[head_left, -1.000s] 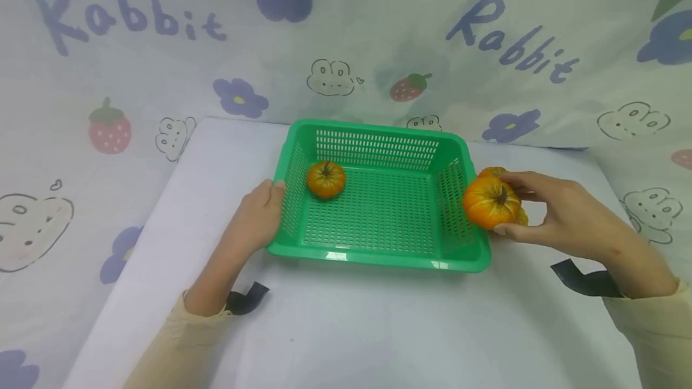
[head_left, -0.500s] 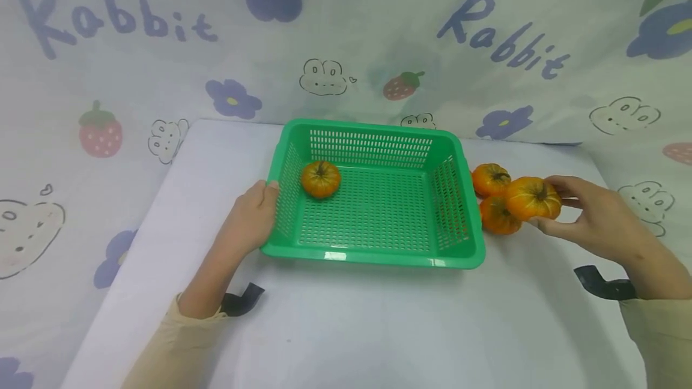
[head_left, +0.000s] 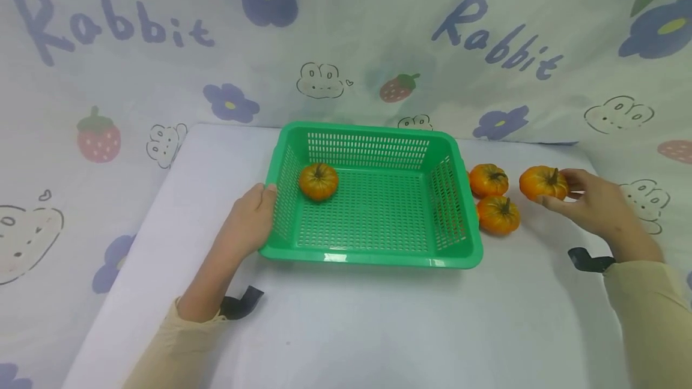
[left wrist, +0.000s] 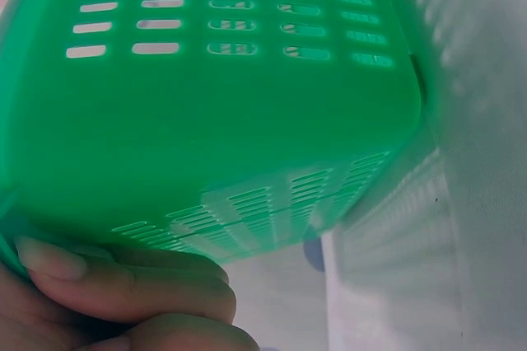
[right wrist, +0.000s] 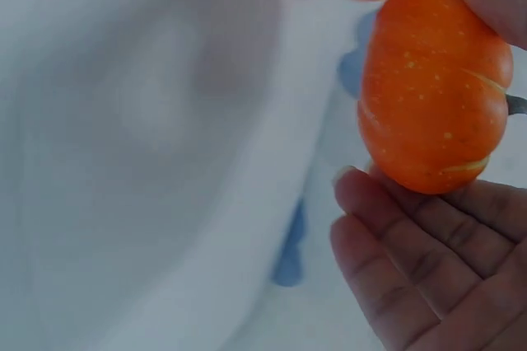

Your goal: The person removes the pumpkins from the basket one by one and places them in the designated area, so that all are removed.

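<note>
My left hand (head_left: 247, 219) grips the left rim of a green plastic basket (head_left: 373, 259), its fingers curled under the edge in the left wrist view. One small orange pumpkin (head_left: 319, 182) sits inside, at the basket's left. On the right, my right hand (head_left: 602, 206) holds another small pumpkin (head_left: 543, 183) between thumb and fingers; the right wrist view shows this pumpkin (right wrist: 436, 87) with the thumb on one side and the fingers along the other. Two more pumpkins, a rear one (head_left: 489, 180) and a front one (head_left: 498, 215), lie just outside the basket's right wall.
The basket stands on a white-covered table (head_left: 346, 323). A sliver of orange shows behind the basket's right rim. At the back hangs a pale cloth (head_left: 357, 23) printed with rabbits, flowers and strawberries. Black straps are on both wrists.
My right hand has carried its pumpkin rightward, away from the basket's right rim, uncovering the two pumpkins there. My left hand keeps its grip on the basket.
</note>
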Demonstrator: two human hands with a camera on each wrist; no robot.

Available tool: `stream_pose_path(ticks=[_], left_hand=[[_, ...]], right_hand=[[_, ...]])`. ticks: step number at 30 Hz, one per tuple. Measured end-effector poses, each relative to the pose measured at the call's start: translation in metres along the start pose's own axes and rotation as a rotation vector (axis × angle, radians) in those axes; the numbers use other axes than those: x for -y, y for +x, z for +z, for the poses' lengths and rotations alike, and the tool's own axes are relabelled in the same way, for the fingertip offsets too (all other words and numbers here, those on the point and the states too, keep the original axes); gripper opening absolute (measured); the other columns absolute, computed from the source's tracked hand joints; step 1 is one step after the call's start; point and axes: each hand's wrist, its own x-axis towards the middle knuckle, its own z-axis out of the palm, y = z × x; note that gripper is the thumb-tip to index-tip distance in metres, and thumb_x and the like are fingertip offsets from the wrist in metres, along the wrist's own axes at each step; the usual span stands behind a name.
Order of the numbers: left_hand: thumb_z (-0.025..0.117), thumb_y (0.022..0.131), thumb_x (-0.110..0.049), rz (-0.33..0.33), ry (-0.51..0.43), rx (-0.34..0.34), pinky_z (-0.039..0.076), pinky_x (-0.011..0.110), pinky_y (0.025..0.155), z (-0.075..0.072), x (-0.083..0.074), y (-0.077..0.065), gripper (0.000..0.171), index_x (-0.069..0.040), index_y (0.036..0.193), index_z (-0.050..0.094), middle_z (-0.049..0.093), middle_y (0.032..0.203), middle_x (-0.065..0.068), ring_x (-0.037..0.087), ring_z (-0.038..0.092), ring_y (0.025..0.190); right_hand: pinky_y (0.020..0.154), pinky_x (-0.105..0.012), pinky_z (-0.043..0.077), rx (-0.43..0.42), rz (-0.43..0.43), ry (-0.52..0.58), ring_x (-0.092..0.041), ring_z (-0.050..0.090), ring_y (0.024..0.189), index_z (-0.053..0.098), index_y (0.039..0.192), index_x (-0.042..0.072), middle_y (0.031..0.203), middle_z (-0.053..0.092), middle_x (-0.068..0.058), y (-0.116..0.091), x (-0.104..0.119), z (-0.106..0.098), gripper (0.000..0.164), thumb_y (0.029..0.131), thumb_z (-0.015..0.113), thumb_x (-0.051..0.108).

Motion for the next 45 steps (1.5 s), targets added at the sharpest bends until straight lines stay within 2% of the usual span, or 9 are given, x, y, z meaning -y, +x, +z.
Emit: stream_pose_path(ticks=[6,17,29,39,45], left_hand=[[0.018,0.113,-0.049,-0.003,-0.004,-0.003,0.05,0.037,0.063,0.002,0.001,0.0,0.059,-0.001,0.121,0.05,0.055,0.089,0.015,0.026,0.055,0.072],[0.019,0.113,-0.049,0.0,-0.016,-0.008,0.052,0.037,0.062,0.003,0.001,0.001,0.058,0.0,0.122,0.05,0.056,0.089,0.015,0.026,0.057,0.071],[0.02,0.114,-0.047,0.001,-0.024,-0.009,0.052,0.037,0.061,0.002,0.001,-0.001,0.057,0.001,0.123,0.05,0.057,0.088,0.016,0.026,0.058,0.07],[0.018,0.113,-0.049,0.01,0.002,-0.006,0.049,0.038,0.063,0.002,-0.001,0.001,0.058,-0.001,0.12,0.05,0.054,0.088,0.015,0.027,0.054,0.073],[0.016,0.113,-0.051,-0.013,0.015,-0.002,0.049,0.038,0.064,0.001,0.0,0.0,0.059,-0.003,0.121,0.05,0.054,0.09,0.015,0.027,0.054,0.075]], right_hand=[[0.095,-0.074,0.042,0.033,0.056,0.022,-0.058,0.046,0.122,0.036,0.148,-0.015,0.138,0.046,-0.042,0.015,-0.01,0.011,0.093,0.099,0.063,0.059],[0.094,-0.071,0.046,0.064,0.07,0.039,-0.058,0.046,0.119,0.034,0.146,-0.018,0.135,0.046,-0.043,0.032,-0.013,0.026,0.098,0.099,0.06,0.063],[0.1,-0.074,0.04,0.133,0.109,0.033,-0.06,0.041,0.125,0.024,0.151,-0.02,0.141,0.039,-0.046,0.039,-0.008,0.032,0.114,0.095,0.055,0.075],[0.1,-0.075,0.039,0.113,0.103,0.015,-0.06,0.043,0.123,0.025,0.153,-0.018,0.139,0.043,-0.045,0.036,-0.008,0.034,0.116,0.094,0.055,0.077],[0.101,-0.075,0.038,0.13,0.105,0.017,-0.061,0.041,0.125,0.022,0.154,-0.017,0.14,0.042,-0.045,0.037,-0.004,0.034,0.12,0.092,0.053,0.08]])
